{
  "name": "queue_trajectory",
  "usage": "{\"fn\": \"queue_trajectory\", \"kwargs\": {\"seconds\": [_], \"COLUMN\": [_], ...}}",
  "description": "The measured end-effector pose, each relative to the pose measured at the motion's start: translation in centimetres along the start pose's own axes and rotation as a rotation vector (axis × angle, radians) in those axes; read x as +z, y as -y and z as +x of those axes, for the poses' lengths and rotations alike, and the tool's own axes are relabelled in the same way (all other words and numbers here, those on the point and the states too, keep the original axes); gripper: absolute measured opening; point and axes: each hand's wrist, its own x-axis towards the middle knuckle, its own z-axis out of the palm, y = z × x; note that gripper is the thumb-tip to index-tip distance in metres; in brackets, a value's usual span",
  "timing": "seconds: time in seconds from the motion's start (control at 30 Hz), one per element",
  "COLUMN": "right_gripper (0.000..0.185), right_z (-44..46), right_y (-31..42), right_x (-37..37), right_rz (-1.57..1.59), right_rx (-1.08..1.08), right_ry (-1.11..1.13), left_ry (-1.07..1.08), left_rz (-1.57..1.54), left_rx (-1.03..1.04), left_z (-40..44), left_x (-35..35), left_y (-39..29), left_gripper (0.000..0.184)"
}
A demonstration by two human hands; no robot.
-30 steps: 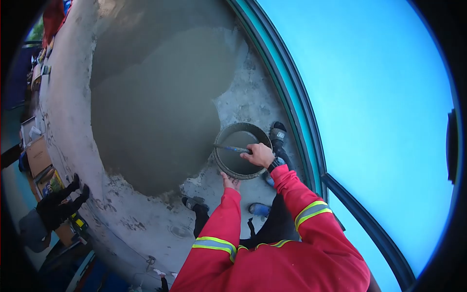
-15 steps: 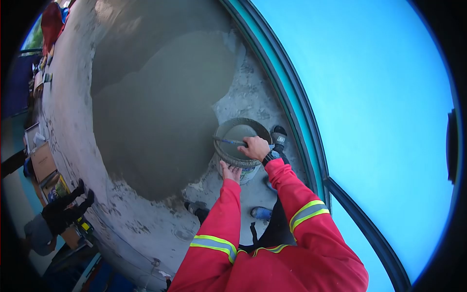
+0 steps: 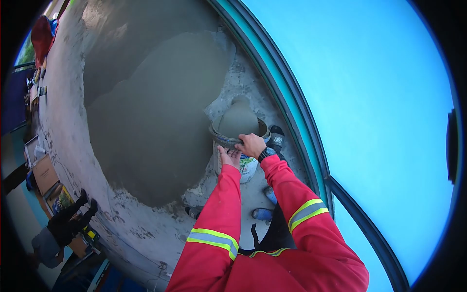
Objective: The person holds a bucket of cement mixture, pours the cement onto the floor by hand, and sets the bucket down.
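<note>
Tipped bucket (image 3: pixel 250 168), grey mix (image 3: pixel 237 120) pouring out
Crusty rim, printed white side, mix spilling onto the floor (image 3: pixel 247 82)

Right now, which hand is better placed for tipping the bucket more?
Probably the left hand: it lies against the bucket below the rim, while the right hand grips up at the rim.

No word, brand or number legible to you here. Bucket (image 3: pixel 249 169) by your hands: printed side, green and blue on white, lettering too small to read. Dark sandal (image 3: pixel 276 137) just beside it: small pale logo, shape unclear. Cardboard box (image 3: pixel 44 173) at your far left: faint dark print, unreadable. Yellow-and-green pack (image 3: pixel 62 200) near that box: printed, wording blurred.
</note>
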Motion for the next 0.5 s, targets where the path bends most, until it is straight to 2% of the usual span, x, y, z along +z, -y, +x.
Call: {"fn": "queue_trajectory", "kwargs": {"seconds": [0.5], "right_gripper": [0.038], "right_z": [0.55], "right_y": [0.53], "right_x": [0.06], "right_rz": [-0.004], "right_rx": [0.002], "right_ry": [0.027], "left_ry": [0.036], "left_rz": [-0.03], "left_rx": [0.019], "left_z": [-0.01], "left_x": [-0.13], "left_y": [-0.33], "left_gripper": [0.09]}}
